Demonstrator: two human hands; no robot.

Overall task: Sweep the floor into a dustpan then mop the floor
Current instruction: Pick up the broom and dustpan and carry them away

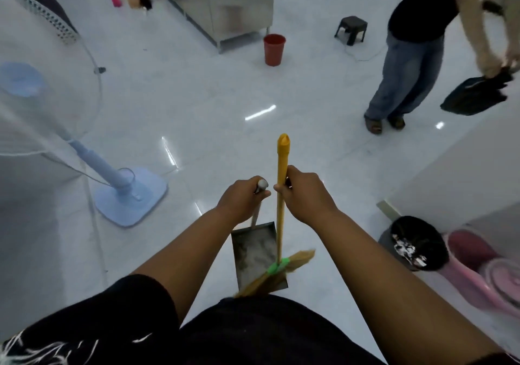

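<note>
Blue fan [130, 196] on the left. My left hand [242, 197] is wrapped round the dustpan [250, 255] handle, with the pan low between my forearms. My right hand [306, 196] grips the yellow broom [282, 162] just beside it, bristles across the pan's near edge. Black bin [416, 241] on the right.

Bright, cool light from overhead fills the room. The glossy white floor [197, 89] throws back short streaks of glare, and shadows are faint. Wide-angle bending curves the edges, where the fan [42, 97] and pink bucket [461, 248] look soft.
</note>
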